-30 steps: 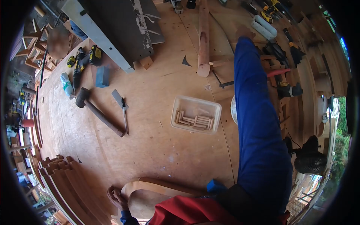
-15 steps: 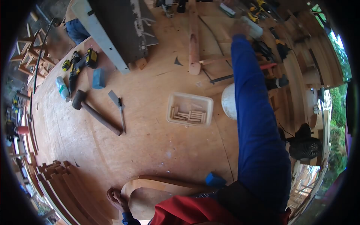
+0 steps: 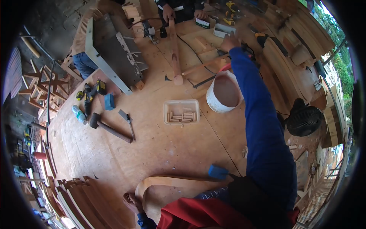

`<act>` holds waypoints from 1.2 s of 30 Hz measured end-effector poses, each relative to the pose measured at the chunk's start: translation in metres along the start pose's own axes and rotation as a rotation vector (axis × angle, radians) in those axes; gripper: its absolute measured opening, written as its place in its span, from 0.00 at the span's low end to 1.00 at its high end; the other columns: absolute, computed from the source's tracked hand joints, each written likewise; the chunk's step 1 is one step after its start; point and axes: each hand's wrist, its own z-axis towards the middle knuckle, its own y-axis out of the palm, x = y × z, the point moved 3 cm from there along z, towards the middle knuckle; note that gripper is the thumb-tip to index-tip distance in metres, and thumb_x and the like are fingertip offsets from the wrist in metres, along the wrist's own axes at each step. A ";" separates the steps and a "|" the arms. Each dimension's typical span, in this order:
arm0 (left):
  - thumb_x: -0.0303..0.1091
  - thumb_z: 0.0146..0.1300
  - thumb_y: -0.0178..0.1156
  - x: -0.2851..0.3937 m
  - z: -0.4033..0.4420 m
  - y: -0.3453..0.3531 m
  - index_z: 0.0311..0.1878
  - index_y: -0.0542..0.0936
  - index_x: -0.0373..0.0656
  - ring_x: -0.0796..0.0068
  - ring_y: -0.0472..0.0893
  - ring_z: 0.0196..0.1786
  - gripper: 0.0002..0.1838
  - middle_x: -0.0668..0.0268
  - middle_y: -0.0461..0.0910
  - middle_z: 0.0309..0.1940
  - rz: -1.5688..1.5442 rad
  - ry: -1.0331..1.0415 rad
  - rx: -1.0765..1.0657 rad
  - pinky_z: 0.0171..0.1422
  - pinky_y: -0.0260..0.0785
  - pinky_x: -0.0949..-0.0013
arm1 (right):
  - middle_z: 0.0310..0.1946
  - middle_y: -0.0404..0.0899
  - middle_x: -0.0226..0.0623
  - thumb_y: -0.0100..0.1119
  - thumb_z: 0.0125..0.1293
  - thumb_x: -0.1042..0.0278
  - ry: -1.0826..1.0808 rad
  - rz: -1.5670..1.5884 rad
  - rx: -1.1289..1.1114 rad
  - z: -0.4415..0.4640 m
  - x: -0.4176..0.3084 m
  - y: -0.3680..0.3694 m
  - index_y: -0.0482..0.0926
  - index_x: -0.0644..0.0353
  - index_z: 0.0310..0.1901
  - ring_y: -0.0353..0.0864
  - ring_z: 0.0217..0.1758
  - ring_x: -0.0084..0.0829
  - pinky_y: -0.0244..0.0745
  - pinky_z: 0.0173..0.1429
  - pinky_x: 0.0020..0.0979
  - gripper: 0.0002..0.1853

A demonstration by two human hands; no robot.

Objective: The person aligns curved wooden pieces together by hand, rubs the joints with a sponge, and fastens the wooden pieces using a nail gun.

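Note:
My right arm in a blue sleeve reaches across the table. Its hand (image 3: 231, 42) is at the near right edge of a small white rectangular container (image 3: 224, 30); its grip is too indistinct to make out. Below my forearm stands a white bucket (image 3: 220, 104) with brownish contents. My left hand (image 3: 133, 202) rests low on the table with loosely bent, parted fingers, holding nothing visible. Beside it, close to my body, lies a curved wooden piece (image 3: 167, 180). A blue block (image 3: 217, 172) sits near its right end.
A plastic tub (image 3: 181, 121) holds short wooden dowels. At left lie a mallet (image 3: 114, 132), a thin blade tool (image 3: 130, 126), a bottle (image 3: 79, 114) and a drill (image 3: 88, 98). A co-worker's hand (image 3: 168, 13) touches a wooden beam (image 3: 174, 53). A fan (image 3: 304, 119) stands right.
The view has shifted, revealing the bucket's opening and the co-worker's hands. My right hand has moved from the white container's left side to its near right edge. My left hand stays beside the curved wood.

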 end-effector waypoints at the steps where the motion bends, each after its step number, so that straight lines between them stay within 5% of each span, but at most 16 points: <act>1: 0.53 0.73 0.51 -0.002 0.000 0.004 0.53 0.79 0.35 0.47 0.76 0.51 0.27 0.47 0.78 0.45 -0.006 -0.004 0.011 0.60 0.66 0.48 | 0.83 0.56 0.45 0.60 0.68 0.48 -0.075 0.035 0.080 -0.036 -0.006 -0.019 0.74 0.50 0.73 0.38 0.88 0.55 0.36 0.85 0.60 0.33; 3: 0.48 0.72 0.54 -0.010 0.002 0.005 0.55 0.78 0.35 0.46 0.76 0.54 0.23 0.46 0.79 0.47 -0.067 -0.012 0.015 0.62 0.66 0.48 | 0.77 0.65 0.49 0.66 0.65 0.53 -0.298 0.421 0.230 -0.114 -0.005 -0.040 0.79 0.55 0.66 0.47 0.85 0.58 0.44 0.85 0.58 0.29; 5: 0.44 0.71 0.56 -0.007 0.000 0.001 0.57 0.78 0.35 0.46 0.75 0.57 0.22 0.47 0.79 0.51 0.015 0.121 0.084 0.65 0.66 0.47 | 0.73 0.69 0.50 0.69 0.64 0.55 -0.458 0.675 0.117 -0.197 0.006 -0.055 0.77 0.54 0.67 0.60 0.81 0.54 0.64 0.77 0.48 0.30; 6: 0.45 0.71 0.56 -0.015 0.001 0.003 0.57 0.77 0.35 0.46 0.75 0.58 0.22 0.47 0.78 0.53 0.095 0.255 0.162 0.65 0.65 0.47 | 0.69 0.74 0.50 0.70 0.64 0.60 -0.531 1.000 -0.162 -0.251 0.018 -0.090 0.77 0.56 0.67 0.71 0.75 0.49 0.68 0.75 0.42 0.30; 7: 0.42 0.69 0.59 0.008 -0.004 -0.005 0.58 0.77 0.36 0.45 0.74 0.59 0.22 0.47 0.78 0.55 0.071 0.362 0.109 0.66 0.65 0.46 | 0.65 0.78 0.48 0.72 0.65 0.62 -0.766 0.917 0.012 -0.282 0.027 -0.075 0.78 0.59 0.65 0.78 0.69 0.43 0.73 0.71 0.39 0.28; 8: 0.37 0.67 0.64 0.026 -0.010 -0.004 0.60 0.77 0.37 0.50 0.75 0.60 0.22 0.50 0.78 0.57 -0.111 0.382 0.034 0.67 0.66 0.49 | 0.63 0.79 0.49 0.72 0.65 0.63 -0.767 0.999 -0.154 -0.323 0.041 -0.077 0.79 0.60 0.64 0.80 0.67 0.44 0.73 0.70 0.39 0.27; 9: 0.32 0.66 0.67 0.089 -0.026 -0.026 0.63 0.76 0.38 0.58 0.75 0.64 0.24 0.54 0.79 0.61 -0.416 0.230 -0.316 0.69 0.67 0.54 | 0.61 0.81 0.49 0.72 0.66 0.63 -0.766 1.075 -0.329 -0.366 0.056 -0.082 0.80 0.61 0.62 0.81 0.65 0.45 0.74 0.69 0.39 0.25; 13: 0.36 0.69 0.68 0.231 -0.089 -0.094 0.70 0.74 0.36 0.60 0.70 0.75 0.30 0.55 0.76 0.69 -0.642 0.460 -1.438 0.78 0.61 0.58 | 0.59 0.81 0.50 0.71 0.66 0.61 -0.604 1.134 -0.433 -0.484 0.112 -0.042 0.81 0.63 0.58 0.80 0.64 0.49 0.74 0.69 0.41 0.22; 16: 0.55 0.72 0.64 0.284 -0.116 -0.128 0.72 0.73 0.34 0.48 0.69 0.74 0.37 0.49 0.74 0.70 -0.862 0.928 -1.796 0.78 0.59 0.48 | 0.60 0.80 0.49 0.69 0.65 0.66 -0.405 1.109 -0.336 -0.546 0.141 -0.001 0.81 0.62 0.58 0.77 0.67 0.49 0.72 0.71 0.42 0.20; 18: 0.61 0.72 0.62 0.304 -0.127 -0.147 0.72 0.73 0.33 0.43 0.71 0.70 0.41 0.45 0.72 0.70 -0.971 1.227 -1.796 0.74 0.60 0.44 | 0.63 0.78 0.48 0.68 0.65 0.69 -0.367 1.023 -0.211 -0.566 0.156 0.004 0.81 0.61 0.59 0.74 0.70 0.50 0.69 0.74 0.44 0.20; 19: 0.63 0.71 0.62 0.305 -0.137 -0.152 0.72 0.72 0.32 0.42 0.71 0.68 0.43 0.42 0.71 0.70 -1.165 1.241 -1.865 0.72 0.61 0.43 | 0.64 0.76 0.47 0.66 0.65 0.70 -0.393 0.963 -0.132 -0.573 0.158 0.003 0.80 0.61 0.59 0.72 0.72 0.50 0.67 0.75 0.45 0.20; 22: 0.44 0.74 0.66 0.330 -0.168 -0.189 0.74 0.70 0.31 0.42 0.72 0.68 0.34 0.40 0.70 0.70 -1.435 1.099 -2.049 0.74 0.60 0.43 | 0.68 0.72 0.47 0.64 0.65 0.73 -0.429 0.878 -0.031 -0.594 0.161 -0.005 0.79 0.59 0.62 0.66 0.76 0.51 0.61 0.79 0.47 0.22; 25: 0.44 0.74 0.66 0.346 -0.189 -0.209 0.70 0.73 0.32 0.45 0.73 0.64 0.31 0.42 0.71 0.66 -1.612 1.076 -2.090 0.70 0.61 0.47 | 0.70 0.70 0.47 0.64 0.66 0.73 -0.423 0.924 -0.009 -0.599 0.161 -0.003 0.78 0.58 0.64 0.64 0.77 0.51 0.59 0.81 0.49 0.23; 36: 0.41 0.75 0.64 0.377 -0.240 -0.260 0.55 0.82 0.33 0.56 0.77 0.51 0.19 0.50 0.74 0.53 -2.251 0.814 -1.633 0.53 0.65 0.59 | 0.71 0.68 0.49 0.64 0.67 0.72 -0.527 0.970 -0.080 -0.626 0.123 0.004 0.77 0.58 0.65 0.65 0.77 0.51 0.62 0.79 0.48 0.24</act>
